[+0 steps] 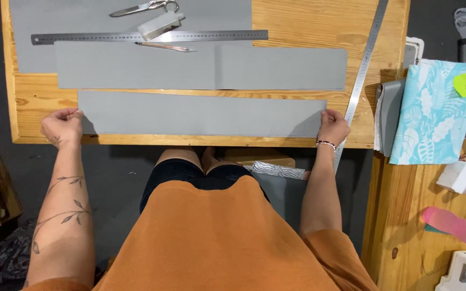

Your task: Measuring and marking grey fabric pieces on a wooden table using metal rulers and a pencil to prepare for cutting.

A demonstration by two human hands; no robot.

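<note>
Orange shirt cloth (211,242) filled the bottom of the view. Beyond it, a long grey strip (200,114) lay flat along the near edge of the wooden bench (33,97). The left hand (62,126) pinched its left end, fingers curled closed on it; the right hand (333,126) gripped the right end likewise. Even tension from both ends would probably keep it smooth. Behind lay two wider matte grey sheets (200,67), a steel ruler (146,37), scissors (144,7) and a long metal straightedge (365,59).

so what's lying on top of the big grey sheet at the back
Scissors, a steel ruler, a pale block and a thin metal tool. A grey strip covers the sheet's lower edge.
</note>
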